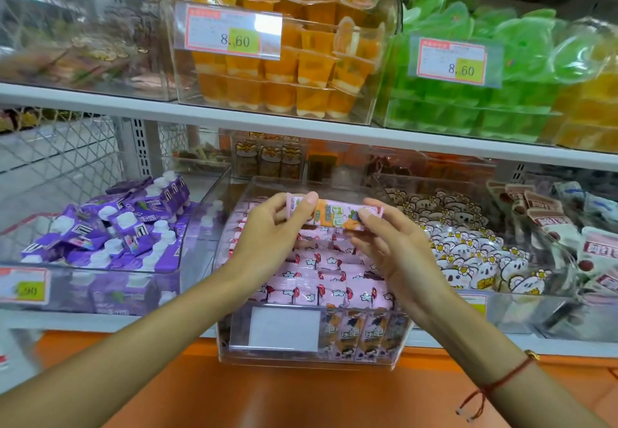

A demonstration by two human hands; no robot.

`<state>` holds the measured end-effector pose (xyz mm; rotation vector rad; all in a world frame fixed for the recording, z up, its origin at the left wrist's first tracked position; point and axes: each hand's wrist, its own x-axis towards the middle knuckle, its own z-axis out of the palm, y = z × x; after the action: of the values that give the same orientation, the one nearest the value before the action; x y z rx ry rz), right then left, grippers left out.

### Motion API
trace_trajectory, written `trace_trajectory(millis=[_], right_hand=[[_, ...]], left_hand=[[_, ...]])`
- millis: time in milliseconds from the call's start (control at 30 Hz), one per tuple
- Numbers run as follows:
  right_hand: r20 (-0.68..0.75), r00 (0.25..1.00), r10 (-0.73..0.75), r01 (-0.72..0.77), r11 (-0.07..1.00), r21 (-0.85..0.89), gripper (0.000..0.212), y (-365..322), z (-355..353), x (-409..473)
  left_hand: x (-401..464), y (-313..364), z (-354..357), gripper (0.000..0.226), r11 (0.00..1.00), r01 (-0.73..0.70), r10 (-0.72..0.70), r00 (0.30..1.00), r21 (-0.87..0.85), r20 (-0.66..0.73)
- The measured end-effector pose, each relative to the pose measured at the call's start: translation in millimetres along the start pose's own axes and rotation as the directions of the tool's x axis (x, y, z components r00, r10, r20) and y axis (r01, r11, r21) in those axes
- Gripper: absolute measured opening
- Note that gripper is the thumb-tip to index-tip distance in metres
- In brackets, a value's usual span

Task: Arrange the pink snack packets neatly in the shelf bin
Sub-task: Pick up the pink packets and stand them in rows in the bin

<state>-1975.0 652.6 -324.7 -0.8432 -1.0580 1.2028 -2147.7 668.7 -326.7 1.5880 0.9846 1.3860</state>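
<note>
Nearest the camera, two bare forearms reach forward over an orange ledge below the shelf, the right one wearing a thin red string bracelet (495,386). The left hand (267,230) pinches one short end of a long, flat pink-and-orange foil snack packet (334,215) between thumb and fingertips, and the right hand (398,247) grips the opposite end, its thumb on the front face and its fingers curled underneath — so both hands are closed on the same packet. It is held just above the clear acrylic shelf bin (311,355), over the back half of the bin. Its long axis runs left to right, close to level, with the printed face turned toward the camera. I judge it light, thin and pliable, with a slick film wrapper that could slide out of a loose pinch; the crimped end seams, where the hands already are, look like the surest places to hold, and squeezing the middle might crush what is inside. Below it, rows of small pink packets with cloud prints (314,270) lie flat in the bin, most with their long axes running front to back, while more packets stand upright behind the front wall. Beyond, the upper shelf carries clear bins of orange jelly cups (284,69).
</note>
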Motion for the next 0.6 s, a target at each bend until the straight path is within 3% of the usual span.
trace_trajectory(millis=[67,133,200,267,333,433,600], right_hand=[[-0.054,0.996,-0.076,0.072,0.995,-0.07,0.035,-4.2,-1.2,3.2],[-0.12,0.973,-0.197,0.169,0.963,-0.212,0.033,-9.0,-4.3,11.9],[-0.138,0.936,-0.325,0.234,0.865,-0.445,0.032,-8.9,-7.3,25.8],[-0.104,0.905,-0.413,0.24,0.695,-0.678,0.035,-5.6,-10.0,41.3],[0.003,0.91,-0.414,0.23,0.498,-0.836,0.034,-2.9,-12.5,58.0],[0.164,0.959,-0.232,0.201,0.147,-0.968,0.036,-2.6,-15.2,80.7],[0.323,0.946,-0.011,0.323,-0.033,-0.946,0.04,-34.5,-7.0,103.7]], left_hand=[[-0.5,0.9,-14.0,0.034,0.943,-0.177,0.179,0.984,0.282,0.018],[-3.0,-2.5,-34.3,0.025,0.815,-0.279,0.329,0.944,0.508,-0.009],[-8.5,-12.4,-54.4,0.019,0.71,-0.272,0.408,0.911,0.649,-0.065],[-13.6,-25.5,-67.9,0.025,0.678,-0.181,0.366,0.924,0.713,-0.113],[-15.6,-37.0,-74.4,0.03,0.729,-0.053,0.234,0.956,0.682,-0.176],[-14.1,-45.9,-77.8,0.024,0.858,0.099,0.031,0.969,0.503,-0.244],[-14.5,-49.5,-73.6,0.019,0.922,0.113,-0.011,0.964,0.371,-0.267]])
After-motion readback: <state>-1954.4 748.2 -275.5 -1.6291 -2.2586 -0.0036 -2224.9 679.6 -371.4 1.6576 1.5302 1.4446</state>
